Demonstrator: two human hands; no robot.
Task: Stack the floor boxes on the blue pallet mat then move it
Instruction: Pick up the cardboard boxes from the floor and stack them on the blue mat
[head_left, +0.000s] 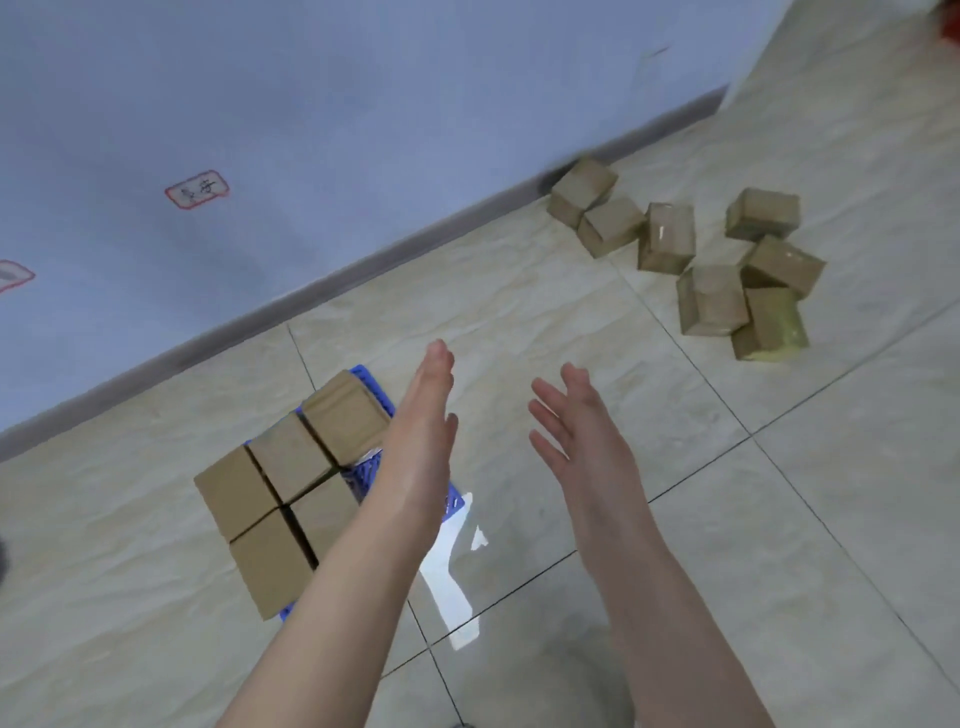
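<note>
Several brown cardboard boxes stand packed together on the blue pallet mat, whose edges show at the back and right of the stack. More loose boxes lie scattered on the tiled floor at the right, near the wall. My left hand is flat and empty, held over the right side of the mat, partly hiding it. My right hand hovers open and empty over bare floor between the mat and the loose boxes. Neither hand touches a box.
A pale blue wall with a dark skirting board runs diagonally behind the mat and loose boxes. Two red-framed labels are stuck on it. Glare from a light reflects on the tiles beside the mat.
</note>
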